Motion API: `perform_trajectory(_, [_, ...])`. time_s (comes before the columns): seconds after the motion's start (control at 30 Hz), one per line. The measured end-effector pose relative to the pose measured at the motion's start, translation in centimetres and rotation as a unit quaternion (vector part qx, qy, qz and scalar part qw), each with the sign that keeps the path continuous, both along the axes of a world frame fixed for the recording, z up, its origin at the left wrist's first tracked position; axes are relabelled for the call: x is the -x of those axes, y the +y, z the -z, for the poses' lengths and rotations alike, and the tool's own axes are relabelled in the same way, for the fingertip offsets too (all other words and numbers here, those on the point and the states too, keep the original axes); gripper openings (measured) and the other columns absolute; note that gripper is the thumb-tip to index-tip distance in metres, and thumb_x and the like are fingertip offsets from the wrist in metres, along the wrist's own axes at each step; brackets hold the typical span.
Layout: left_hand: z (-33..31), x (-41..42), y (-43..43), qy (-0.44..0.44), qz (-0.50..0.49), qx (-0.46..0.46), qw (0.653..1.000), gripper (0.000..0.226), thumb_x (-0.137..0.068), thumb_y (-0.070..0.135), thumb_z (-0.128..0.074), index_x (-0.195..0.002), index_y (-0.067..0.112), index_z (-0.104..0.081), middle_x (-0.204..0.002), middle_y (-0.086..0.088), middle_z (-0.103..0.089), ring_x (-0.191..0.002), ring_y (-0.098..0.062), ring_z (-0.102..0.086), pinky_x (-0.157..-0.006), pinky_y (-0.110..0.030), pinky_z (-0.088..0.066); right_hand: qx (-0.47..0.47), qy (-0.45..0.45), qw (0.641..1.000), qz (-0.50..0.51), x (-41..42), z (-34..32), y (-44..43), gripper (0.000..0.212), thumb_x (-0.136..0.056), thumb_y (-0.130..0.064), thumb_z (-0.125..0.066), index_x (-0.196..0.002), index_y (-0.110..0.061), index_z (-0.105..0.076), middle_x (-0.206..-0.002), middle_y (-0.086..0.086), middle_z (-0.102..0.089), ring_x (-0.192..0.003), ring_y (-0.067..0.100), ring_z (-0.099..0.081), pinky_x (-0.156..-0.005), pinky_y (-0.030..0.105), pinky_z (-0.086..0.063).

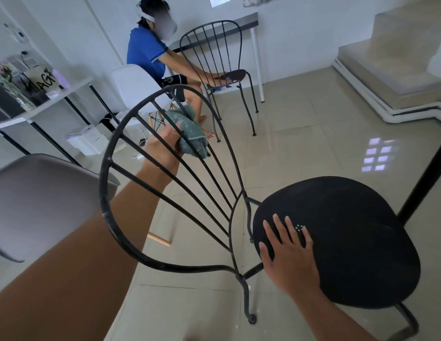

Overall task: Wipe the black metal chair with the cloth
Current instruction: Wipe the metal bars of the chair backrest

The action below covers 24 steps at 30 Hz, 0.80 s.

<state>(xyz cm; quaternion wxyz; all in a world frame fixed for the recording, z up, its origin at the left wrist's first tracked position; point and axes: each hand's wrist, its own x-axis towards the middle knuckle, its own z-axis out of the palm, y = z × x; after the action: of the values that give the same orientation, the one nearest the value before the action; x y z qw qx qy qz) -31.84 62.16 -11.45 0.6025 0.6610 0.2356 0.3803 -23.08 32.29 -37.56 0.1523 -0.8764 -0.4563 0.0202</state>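
Observation:
The black metal chair [350, 232] stands in front of me, its round seat at the lower right and its curved, barred backrest [145, 114] rising to the left. My left hand [165, 146] reaches behind the backrest bars and is closed on a green cloth [192, 134], which presses against the upper bars. My right hand [288, 254] lies flat on the near left part of the seat with the fingers spread and nothing in it.
A grey chair [37, 200] stands close at the left. Beyond, a person in a blue shirt [150, 52] sits on a white chair and touches a second black metal chair [214, 57] by a table. A shelf table [42, 107] stands far left; steps [386, 70] rise at right.

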Motion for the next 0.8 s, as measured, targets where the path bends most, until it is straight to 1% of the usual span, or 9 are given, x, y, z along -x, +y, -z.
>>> perform_trajectory(0.03, [0.0, -0.6, -0.6, 0.007, 0.020, -0.004, 1.000, 0.049, -0.110, 0.025, -0.060, -0.151, -0.002, -0.055, -0.142, -0.031, -0.060, -0.131, -0.050, -0.061, -0.108, -0.061, -0.056, 0.001, 0.000, 1.000, 0.000, 0.0, -0.1, 0.0, 0.071, -0.107, -0.064, -0.013, -0.172, -0.036, -0.018, -0.183, -0.002, -0.010, -0.169, 0.024, -0.004, -0.134, 0.060, -0.009])
perform_trajectory(0.13, [0.8, -2.2, -1.7, -0.017, 0.016, 0.009, 1.000, 0.040, -0.106, 0.022, -0.064, -0.141, 0.003, -0.065, -0.137, -0.022, -0.066, -0.122, -0.035, -0.069, -0.103, -0.047, -0.063, 0.005, 0.005, 1.000, 0.003, 0.0, -0.2, 0.1, 0.071, -0.107, -0.065, -0.012, -0.172, -0.037, -0.016, -0.183, -0.002, -0.008, -0.170, 0.025, -0.002, -0.134, 0.060, -0.008])
perform_trajectory(0.23, [2.3, -3.0, -1.4, -0.034, 0.017, 0.028, 0.999, 0.040, -0.103, 0.023, -0.066, -0.137, 0.002, -0.067, -0.139, -0.029, -0.065, -0.119, -0.034, -0.070, -0.100, -0.043, -0.064, 0.002, 0.009, 1.000, 0.006, 0.0, -0.3, 0.1, 0.071, -0.107, -0.065, -0.014, -0.172, -0.037, -0.017, -0.183, -0.002, -0.010, -0.169, 0.025, -0.004, -0.134, 0.061, -0.009])
perform_trajectory(0.37, [7.4, -2.7, -1.5, 0.070, 0.015, 0.043, 0.997, 0.031, -0.105, 0.009, -0.068, -0.133, -0.005, -0.069, -0.118, -0.016, -0.078, -0.100, -0.026, -0.079, -0.090, -0.043, -0.067, 0.005, 0.010, 1.000, 0.005, 0.0, -0.4, 0.1, 0.070, -0.107, -0.064, -0.015, -0.172, -0.037, -0.016, -0.183, -0.002, -0.008, -0.169, 0.025, -0.003, -0.134, 0.061, -0.009])
perform_trajectory(0.43, [10.8, -2.7, -2.3, 0.120, 0.009, 0.049, 0.992, 0.016, -0.105, 0.002, -0.067, -0.118, 0.000, -0.076, -0.100, -0.005, -0.085, -0.087, -0.020, -0.082, -0.090, -0.045, -0.065, 0.006, 0.009, 1.000, 0.005, 0.0, -0.5, 0.1, 0.069, -0.108, -0.064, -0.015, -0.172, -0.037, -0.015, -0.183, -0.003, -0.006, -0.170, 0.024, -0.001, -0.134, 0.060, -0.007])
perform_trajectory(0.5, [13.6, -2.9, -2.9, 0.140, 0.007, 0.069, 0.988, 0.014, -0.104, 0.001, -0.068, -0.112, 0.005, -0.078, -0.097, -0.004, -0.085, -0.084, -0.018, -0.082, -0.092, -0.046, -0.066, 0.008, 0.009, 1.000, 0.004, 0.0, -0.5, 0.1, 0.069, -0.108, -0.064, -0.015, -0.172, -0.038, -0.014, -0.183, -0.004, -0.005, -0.170, 0.023, 0.000, -0.134, 0.059, -0.005])
perform_trajectory(0.57, [15.9, -2.8, -3.2, 0.142, 0.011, 0.084, 0.986, 0.019, -0.102, 0.004, -0.073, -0.119, -0.004, -0.076, -0.107, -0.016, -0.082, -0.087, -0.021, -0.081, -0.098, -0.051, -0.063, 0.007, 0.008, 1.000, 0.003, 0.0, -0.4, 0.2, 0.069, -0.108, -0.064, -0.015, -0.172, -0.038, -0.014, -0.183, -0.004, -0.005, -0.170, 0.023, 0.001, -0.135, 0.059, -0.004])
perform_trajectory(0.63, [17.5, -2.7, -3.7, 0.149, 0.022, 0.102, 0.983, 0.043, -0.095, 0.013, -0.079, -0.128, -0.013, -0.071, -0.117, -0.028, -0.076, -0.089, -0.024, -0.080, -0.098, -0.052, -0.064, 0.005, 0.006, 1.000, 0.004, 0.0, -0.4, 0.2, 0.069, -0.108, -0.063, -0.017, -0.172, -0.038, -0.016, -0.183, -0.004, -0.006, -0.170, 0.023, -0.001, -0.134, 0.059, -0.005])
perform_trajectory(0.8, [19.4, -2.7, -5.0, 0.146, 0.096, 0.139, 0.975, 0.028, -0.107, -0.011, -0.053, -0.129, -0.014, -0.070, -0.089, -0.009, -0.076, -0.079, -0.022, -0.076, -0.074, -0.033, -0.068, 0.002, -0.002, 1.000, -0.002, 0.0, 0.0, 0.0, 0.068, -0.109, -0.062, -0.015, -0.172, -0.038, -0.015, -0.183, -0.005, -0.006, -0.170, 0.022, 0.000, -0.134, 0.059, -0.006])
